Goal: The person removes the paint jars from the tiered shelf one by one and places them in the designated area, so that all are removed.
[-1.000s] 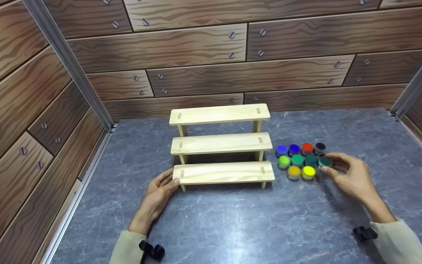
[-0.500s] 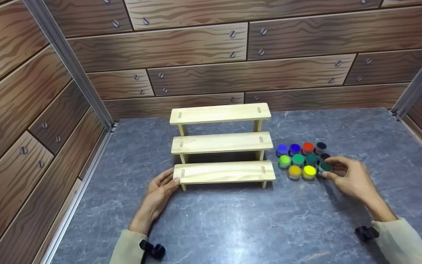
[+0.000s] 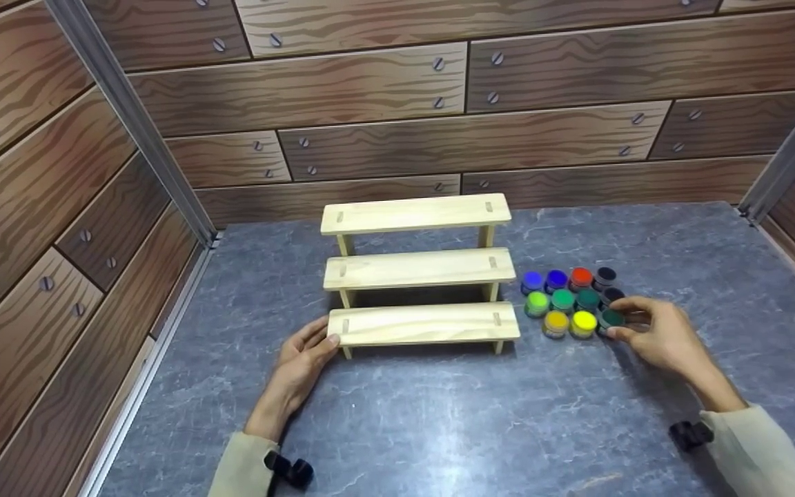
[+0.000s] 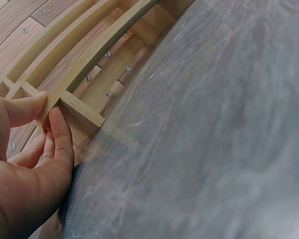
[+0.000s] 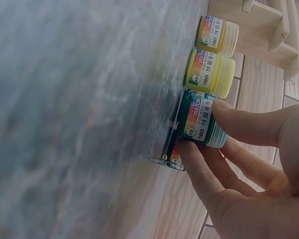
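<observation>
A pale wooden three-step display stand (image 3: 421, 269) stands on the table. My left hand (image 3: 303, 362) pinches the left end of its lowest board, thumb on top and fingers underneath, as the left wrist view shows up close on the board (image 4: 79, 64). To the stand's right, several small paint jars are grouped in rows. At their near right corner my right hand (image 3: 663, 338) holds a dark green paint jar (image 5: 197, 117) between thumb and fingers. Directly beside it is a yellow paint jar (image 3: 583, 324), then an ochre one (image 3: 555, 324). A black-lidded jar (image 3: 613, 297) behind is partly hidden by my fingers.
The back row has purple-blue, blue (image 3: 556, 279), red (image 3: 580, 277) and black (image 3: 604, 277) lids. Light green (image 3: 537, 303) and green (image 3: 562, 299) jars sit mid-group. Wood-patterned walls (image 3: 397, 83) enclose the grey marbled table (image 3: 397, 421) at back and sides.
My right hand has brought the dark green jar toward me, from the end of the middle row to beside the yellow jar, uncovering a black-lidded jar. The left hand stays on the stand.
</observation>
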